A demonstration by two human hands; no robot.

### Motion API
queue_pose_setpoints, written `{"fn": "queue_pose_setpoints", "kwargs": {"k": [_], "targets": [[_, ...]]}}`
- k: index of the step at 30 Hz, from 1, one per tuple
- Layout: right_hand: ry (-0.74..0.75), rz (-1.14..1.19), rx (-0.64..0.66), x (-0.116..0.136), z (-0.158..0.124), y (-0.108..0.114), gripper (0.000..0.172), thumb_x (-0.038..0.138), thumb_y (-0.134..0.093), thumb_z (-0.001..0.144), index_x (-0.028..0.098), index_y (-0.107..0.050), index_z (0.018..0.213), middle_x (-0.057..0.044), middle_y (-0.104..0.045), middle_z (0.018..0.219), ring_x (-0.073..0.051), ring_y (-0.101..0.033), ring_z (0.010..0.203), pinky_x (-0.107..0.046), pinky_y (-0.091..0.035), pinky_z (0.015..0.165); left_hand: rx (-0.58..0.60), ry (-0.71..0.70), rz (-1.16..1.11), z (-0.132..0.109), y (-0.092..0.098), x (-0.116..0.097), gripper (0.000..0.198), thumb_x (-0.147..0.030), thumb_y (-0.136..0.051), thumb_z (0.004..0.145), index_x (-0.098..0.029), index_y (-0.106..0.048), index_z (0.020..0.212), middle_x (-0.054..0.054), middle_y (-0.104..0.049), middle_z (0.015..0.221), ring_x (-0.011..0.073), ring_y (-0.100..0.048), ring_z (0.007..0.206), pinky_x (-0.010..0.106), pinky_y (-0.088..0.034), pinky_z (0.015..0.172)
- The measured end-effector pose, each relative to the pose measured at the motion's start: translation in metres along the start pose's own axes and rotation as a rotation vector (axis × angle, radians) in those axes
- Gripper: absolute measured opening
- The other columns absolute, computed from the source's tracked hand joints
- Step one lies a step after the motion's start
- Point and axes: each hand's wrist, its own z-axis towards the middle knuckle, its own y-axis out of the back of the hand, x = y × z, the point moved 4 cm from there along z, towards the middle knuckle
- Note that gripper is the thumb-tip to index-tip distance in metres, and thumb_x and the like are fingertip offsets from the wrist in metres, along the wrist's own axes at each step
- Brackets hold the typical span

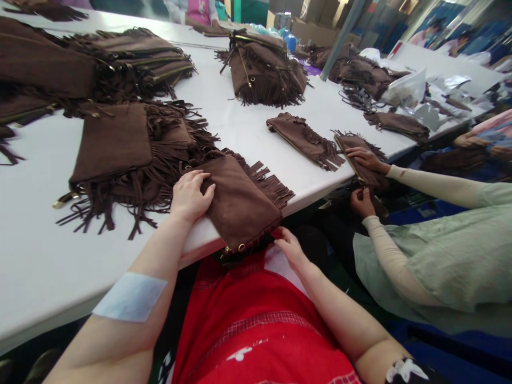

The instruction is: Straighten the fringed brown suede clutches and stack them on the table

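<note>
A brown fringed bag (244,200) lies tilted over the front edge of the table, its fringe to the right and small gold rings along its lower edge. My left hand (192,194) rests on its left side, fingers laid over the brown material and thumb a little apart. Beside the bag's lower right corner is my right hand (291,246), its fingers drawn together. What the right fingertips hold, if anything, is hidden. Just left of my left hand, another fringed bag (114,141) sits on a heap of long strips.
The white table (36,213) also carries stacked bags (132,58), a standing fringed bag (266,69) and a flat pouch (302,138). A co-worker's hands (366,160) handle a zipped pouch at right. A metal post (342,40) rises behind.
</note>
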Motion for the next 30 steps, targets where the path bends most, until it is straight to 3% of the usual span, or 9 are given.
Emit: {"fn": "queue_pose_setpoints", "kwargs": {"k": [2,5,8,12,21,26,30], "targets": [[0.115,0.107,0.115,0.026,0.006,-0.004,0.032,0.024,-0.067,0.064,0.020,-0.070,0.096,-0.004,-0.074,0.099,-0.022,-0.064,0.098,-0.033,-0.050,0.090,-0.003,-0.001,0.003,0.000,0.000,0.000,0.045,-0.043,-0.049,0.088,-0.018,-0.064,0.122,0.010,-0.058,0.136,0.0285,-0.050,0.129,0.042,-0.036,0.115],[0.088,0.166,0.293,0.045,0.005,-0.019,0.026,0.032,-0.072,0.069,0.017,-0.071,0.090,-0.004,-0.074,0.086,-0.021,-0.066,0.084,-0.032,-0.053,0.079,0.001,0.004,0.008,0.000,-0.001,0.001,0.045,-0.043,-0.049,0.088,-0.018,-0.064,0.122,0.011,-0.058,0.136,0.0286,-0.049,0.129,0.043,-0.035,0.115],[0.022,0.130,0.245,0.045,0.005,-0.028,0.022,0.033,-0.075,0.068,0.015,-0.070,0.078,-0.002,-0.072,0.071,-0.017,-0.063,0.065,-0.028,-0.051,0.063,0.001,0.003,0.008,0.001,-0.001,0.001,0.045,-0.043,-0.049,0.088,-0.018,-0.063,0.123,0.010,-0.059,0.136,0.0281,-0.050,0.129,0.042,-0.035,0.115],[0.009,0.033,0.153,0.037,0.009,-0.029,0.013,0.026,-0.072,0.064,0.014,-0.067,0.065,-0.001,-0.069,0.064,-0.014,-0.058,0.055,-0.023,-0.045,0.053,-0.006,0.002,0.004,0.000,0.000,0.001,0.045,-0.043,-0.049,0.088,-0.018,-0.064,0.122,0.010,-0.059,0.135,0.0278,-0.050,0.128,0.041,-0.036,0.115],[0.062,-0.201,0.154,0.030,0.010,-0.019,0.017,0.028,-0.062,0.071,0.014,-0.068,0.064,-0.004,-0.071,0.064,-0.016,-0.062,0.055,-0.024,-0.046,0.051,-0.004,-0.003,0.003,0.001,-0.001,0.001,0.046,-0.043,-0.049,0.088,-0.018,-0.064,0.122,0.010,-0.059,0.135,0.0279,-0.050,0.128,0.041,-0.036,0.115],[-0.021,-0.266,0.180,0.020,0.017,-0.020,0.017,0.016,-0.052,0.066,0.015,-0.068,0.060,-0.004,-0.070,0.058,-0.018,-0.065,0.055,-0.024,-0.049,0.053,-0.009,-0.005,-0.001,0.000,0.000,0.001,0.046,-0.043,-0.049,0.088,-0.017,-0.064,0.122,0.011,-0.059,0.135,0.0278,-0.051,0.128,0.041,-0.035,0.115],[-0.133,-0.349,0.204,-0.003,0.014,-0.019,0.019,0.013,-0.051,0.064,0.015,-0.069,0.059,-0.005,-0.070,0.058,-0.017,-0.066,0.057,-0.024,-0.051,0.057,-0.006,-0.010,-0.006,0.000,0.000,0.001,0.046,-0.043,-0.049,0.088,-0.016,-0.064,0.122,0.012,-0.059,0.135,0.0284,-0.050,0.128,0.042,-0.035,0.115]]}}
